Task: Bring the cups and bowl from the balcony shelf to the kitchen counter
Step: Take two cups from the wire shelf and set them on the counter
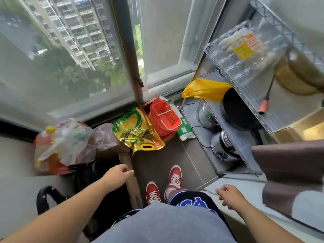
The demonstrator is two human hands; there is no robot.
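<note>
Shelf [245, 95] of wire stands at my right on the balcony, holding a clear wrapped pack of glass cups [245, 55] on an upper level, with a yellow bag [205, 89] and a black pan [238, 109] lower down. I can't pick out the bowl. My left hand [119, 174] hangs loosely curled, empty; my right hand [228, 195] hangs relaxed, fingers slack, holding nothing. Red shoes [163, 185] stand on the floor between them.

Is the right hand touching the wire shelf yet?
Apart. The head view shows the right hand low beside the leg, with open floor between it and the wire shelf.
</note>
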